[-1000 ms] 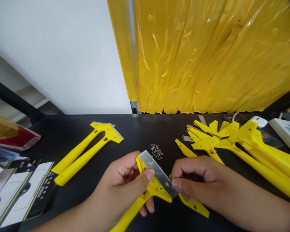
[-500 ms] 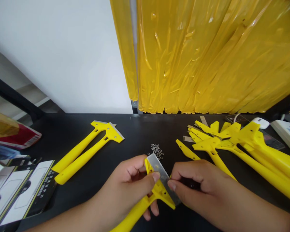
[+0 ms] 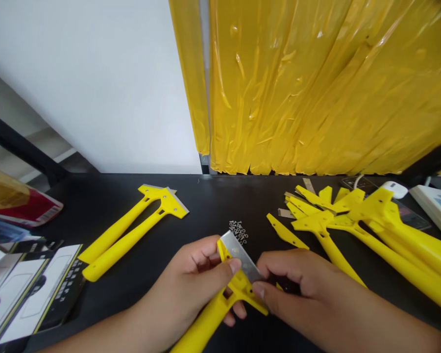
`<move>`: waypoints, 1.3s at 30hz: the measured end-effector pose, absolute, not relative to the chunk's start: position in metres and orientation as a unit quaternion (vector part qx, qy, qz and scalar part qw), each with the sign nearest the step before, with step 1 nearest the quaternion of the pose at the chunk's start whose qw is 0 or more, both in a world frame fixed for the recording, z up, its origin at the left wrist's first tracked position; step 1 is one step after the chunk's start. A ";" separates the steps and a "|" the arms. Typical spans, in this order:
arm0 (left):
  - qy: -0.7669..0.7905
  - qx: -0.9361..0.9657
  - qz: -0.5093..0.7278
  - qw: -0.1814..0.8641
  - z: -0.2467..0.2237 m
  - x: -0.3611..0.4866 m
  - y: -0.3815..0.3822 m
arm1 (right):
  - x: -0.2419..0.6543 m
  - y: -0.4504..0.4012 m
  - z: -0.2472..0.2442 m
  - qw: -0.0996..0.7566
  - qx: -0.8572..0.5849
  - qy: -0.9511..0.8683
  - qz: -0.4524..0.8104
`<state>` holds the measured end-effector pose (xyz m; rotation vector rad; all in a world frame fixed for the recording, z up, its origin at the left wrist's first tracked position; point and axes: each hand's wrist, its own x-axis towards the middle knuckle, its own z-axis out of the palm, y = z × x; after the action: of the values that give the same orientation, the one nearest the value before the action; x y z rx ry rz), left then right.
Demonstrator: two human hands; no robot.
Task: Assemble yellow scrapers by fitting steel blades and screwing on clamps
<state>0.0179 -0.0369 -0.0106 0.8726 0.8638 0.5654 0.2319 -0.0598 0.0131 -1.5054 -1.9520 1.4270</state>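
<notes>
My left hand (image 3: 198, 279) is closed around the head of a yellow scraper handle (image 3: 209, 318), its thumb pressing a flat metal blade (image 3: 242, 257) on it. The fingers of my right hand (image 3: 294, 284) are closed at the blade's lower right end, and a bit of yellow plastic shows by them. A small pile of screws and nuts (image 3: 238, 230) lies just beyond the blade. To the right is a loose yellow clamp plate (image 3: 284, 234), beside a heap of yellow handles (image 3: 382, 240).
Two scrapers with blades (image 3: 128, 240) lie on the black table (image 3: 213, 196) at left. Boxes (image 3: 40, 294) and a red package (image 3: 25, 201) are at the far left. A white charger (image 3: 395, 189) and a white box (image 3: 437, 208) are at right. Yellow plastic sheeting (image 3: 316, 88) hangs behind.
The blade has shifted slightly up and left against the yellow head, uncovering more of its lower part. My right fingers have moved a little left and down at the blade's end.
</notes>
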 end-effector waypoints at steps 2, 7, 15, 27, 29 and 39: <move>0.392 0.422 0.240 0.781 -0.013 0.017 -0.037 | 0.234 -0.059 0.015 0.112 -0.543 -0.680 0.480; 0.396 0.467 0.214 0.761 -0.017 0.016 -0.035 | 0.243 -0.059 0.019 0.027 -0.580 -0.707 0.405; 0.452 0.457 0.274 0.715 -0.013 0.013 -0.023 | 0.267 -0.073 0.004 0.011 -0.594 -0.781 0.193; 0.467 0.448 0.302 0.700 -0.019 0.009 -0.018 | 0.252 -0.083 -0.016 0.084 -0.472 -0.876 0.055; 0.466 0.447 0.305 0.700 -0.019 0.010 -0.018 | 0.252 -0.081 -0.016 0.085 -0.474 -0.874 0.069; 0.467 0.436 0.320 0.699 -0.019 0.009 -0.016 | 0.257 -0.081 -0.018 0.109 -0.487 -0.866 -0.032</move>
<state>0.0093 -0.0159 -0.0189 0.9713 1.0410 0.7132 0.2569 -0.0811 -0.0179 -1.4325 -2.5457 -0.0942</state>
